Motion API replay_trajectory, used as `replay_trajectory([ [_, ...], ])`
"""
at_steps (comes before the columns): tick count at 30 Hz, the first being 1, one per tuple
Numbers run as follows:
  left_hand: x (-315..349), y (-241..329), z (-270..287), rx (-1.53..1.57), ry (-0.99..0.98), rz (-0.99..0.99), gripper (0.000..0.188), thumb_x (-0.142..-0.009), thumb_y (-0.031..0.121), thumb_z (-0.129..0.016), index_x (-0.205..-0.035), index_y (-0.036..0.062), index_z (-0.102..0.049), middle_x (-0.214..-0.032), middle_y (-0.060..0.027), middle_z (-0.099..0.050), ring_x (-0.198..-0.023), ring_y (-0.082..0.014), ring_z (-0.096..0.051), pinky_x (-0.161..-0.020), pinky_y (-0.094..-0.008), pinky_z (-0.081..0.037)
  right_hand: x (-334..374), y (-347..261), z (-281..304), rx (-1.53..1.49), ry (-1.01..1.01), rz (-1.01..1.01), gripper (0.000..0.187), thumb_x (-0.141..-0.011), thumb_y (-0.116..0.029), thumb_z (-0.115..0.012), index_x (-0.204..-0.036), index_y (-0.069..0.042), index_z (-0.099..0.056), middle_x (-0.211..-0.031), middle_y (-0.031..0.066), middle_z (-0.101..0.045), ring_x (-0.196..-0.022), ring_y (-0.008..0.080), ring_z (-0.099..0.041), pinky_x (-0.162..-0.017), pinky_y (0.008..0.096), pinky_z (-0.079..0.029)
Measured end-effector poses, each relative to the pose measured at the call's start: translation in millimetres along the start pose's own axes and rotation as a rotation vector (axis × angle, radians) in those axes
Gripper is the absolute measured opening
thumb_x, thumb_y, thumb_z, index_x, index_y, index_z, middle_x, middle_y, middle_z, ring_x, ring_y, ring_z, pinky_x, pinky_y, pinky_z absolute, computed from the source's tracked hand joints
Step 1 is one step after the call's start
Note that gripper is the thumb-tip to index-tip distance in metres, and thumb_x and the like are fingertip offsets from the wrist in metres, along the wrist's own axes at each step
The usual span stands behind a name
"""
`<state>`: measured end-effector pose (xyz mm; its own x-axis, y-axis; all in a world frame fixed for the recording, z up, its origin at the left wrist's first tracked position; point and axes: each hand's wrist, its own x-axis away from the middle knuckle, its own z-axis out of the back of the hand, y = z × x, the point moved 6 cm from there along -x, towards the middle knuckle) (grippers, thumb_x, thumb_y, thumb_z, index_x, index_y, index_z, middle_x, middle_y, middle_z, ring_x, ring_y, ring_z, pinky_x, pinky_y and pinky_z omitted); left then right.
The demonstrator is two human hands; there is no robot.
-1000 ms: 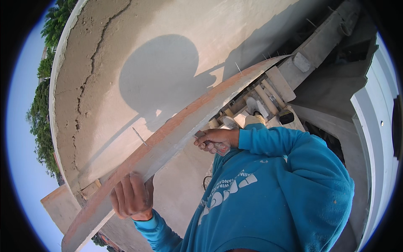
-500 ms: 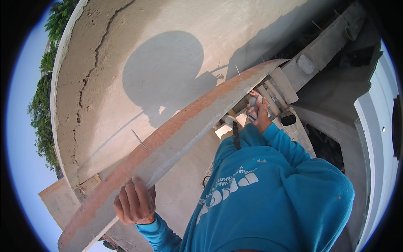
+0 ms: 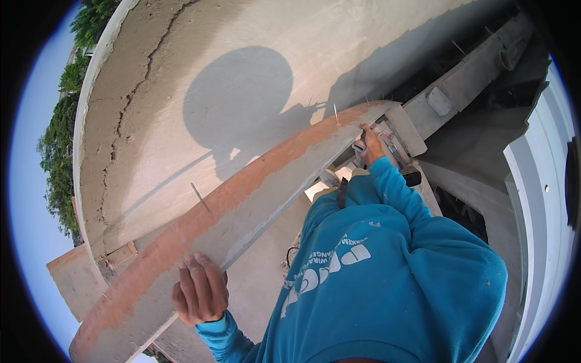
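Note:
A long curved concrete beam (image 3: 242, 221), grey with a reddish-brown strip along its far side, runs diagonally in front of me. My left hand (image 3: 201, 290) is closed over its near edge at the lower left, fingers bent on the top face. Farther up, my right hand (image 3: 372, 150) is beside the near edge toward the beam's far end. Its fingers are closed around a small greyish object, partly hidden and too unclear to name. Thin metal rods, one (image 3: 200, 197) near the left hand, stick up from the beam.
Beyond the beam lies a pale plastered surface (image 3: 339, 60) with a long crack and a round shadow. Wooden pieces (image 3: 407, 130) and a dark box-like object (image 3: 411, 176) are by my right arm. A concrete lump (image 3: 439, 101) sits on another beam; white corrugated sheeting (image 3: 532, 181) stands at right.
My right hand has moved up and closer to the beam's edge, its arm stretched farther. My left hand stays on the edge. The view has shifted slightly.

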<state>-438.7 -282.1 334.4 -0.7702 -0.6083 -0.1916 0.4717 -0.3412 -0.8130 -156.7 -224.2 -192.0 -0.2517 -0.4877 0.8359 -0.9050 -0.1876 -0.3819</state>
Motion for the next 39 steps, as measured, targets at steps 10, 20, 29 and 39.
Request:
replay_trajectory([
  [10, 51, -12, 3, 0.074, -0.072, 0.185, 0.01, -0.08, 0.007, -0.07, -0.089, 0.0084, -0.07, -0.087, -0.0044, -0.073, -0.081, -0.022, -0.07, -0.069, -0.034, -0.048, 30, -1, 3, 0.103, 0.081, -0.014, 0.033, -0.081, -0.014, -0.069, -0.104, 0.006, -0.056, -0.087, 0.0135, -0.065, -0.064, 0.0253, -0.065, -0.05, 0.0386, -0.056],
  [20, 96, -7, -32, 0.225, -0.002, 0.469, 0.043, -0.1, 0.044, -0.045, -0.093, 0.0082, -0.068, -0.09, -0.0049, -0.07, -0.087, -0.0251, -0.067, -0.078, -0.0401, -0.047, 50, -54, -8, 0.056, 0.071, 0.195, 0.041, -0.081, -0.012, -0.069, -0.108, 0.015, -0.053, -0.096, 0.0198, -0.064, -0.07, 0.0292, -0.07, -0.048, 0.0373, -0.061],
  [29, 104, 31, -59, 0.376, -0.063, 0.753, 0.056, -0.068, 0.05, -0.079, -0.111, 0.0182, -0.061, -0.132, -0.0158, -0.053, -0.127, -0.0383, -0.046, -0.111, -0.0654, -0.021, 29, -94, 23, 0.045, 0.012, 0.268, 0.052, -0.08, -0.015, -0.07, -0.113, 0.018, -0.045, -0.096, 0.0223, -0.062, -0.063, 0.0292, -0.069, -0.039, 0.0367, -0.059],
  [39, 123, 31, -44, 0.23, 0.049, 1.199, 0.109, -0.062, 0.052, -0.084, -0.146, 0.0041, -0.034, -0.154, -0.0287, -0.022, -0.144, -0.0459, -0.017, -0.115, -0.0606, -0.018, -3, -136, 81, 0.073, 0.146, 0.348, 0.056, -0.08, -0.014, -0.069, -0.116, 0.018, -0.042, -0.099, 0.023, -0.061, -0.069, 0.0318, -0.069, -0.048, 0.0428, -0.062],
])
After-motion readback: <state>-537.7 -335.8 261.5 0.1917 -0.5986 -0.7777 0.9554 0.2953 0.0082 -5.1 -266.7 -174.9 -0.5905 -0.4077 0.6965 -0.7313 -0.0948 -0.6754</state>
